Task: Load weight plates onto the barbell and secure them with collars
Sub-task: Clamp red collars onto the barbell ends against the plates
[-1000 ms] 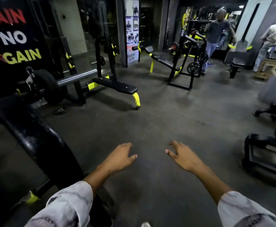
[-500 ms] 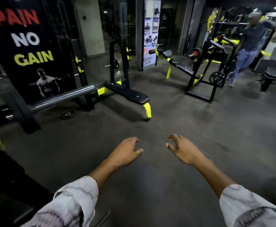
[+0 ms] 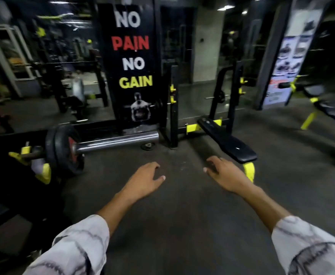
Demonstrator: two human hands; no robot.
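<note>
A barbell rests on a rack at the left, and its chrome sleeve points right, bare along most of its length. Black weight plates with a red centre sit at the sleeve's inner end. No collar is visible on the sleeve. A small black plate lies on the floor just under the sleeve's tip. My left hand and my right hand hover over the dark floor, palms down, fingers loosely spread and holding nothing. Both hands are below and to the right of the sleeve.
A black bench with a yellow foot stands just beyond my right hand. A "NO PAIN NO GAIN" banner rises behind the sleeve, with black rack uprights beside it. Another bench is at the far right.
The view has swung left, so the barbell sleeve and its plates now sit at the left centre and the people at the back are out of frame. My hands stay empty in front.
</note>
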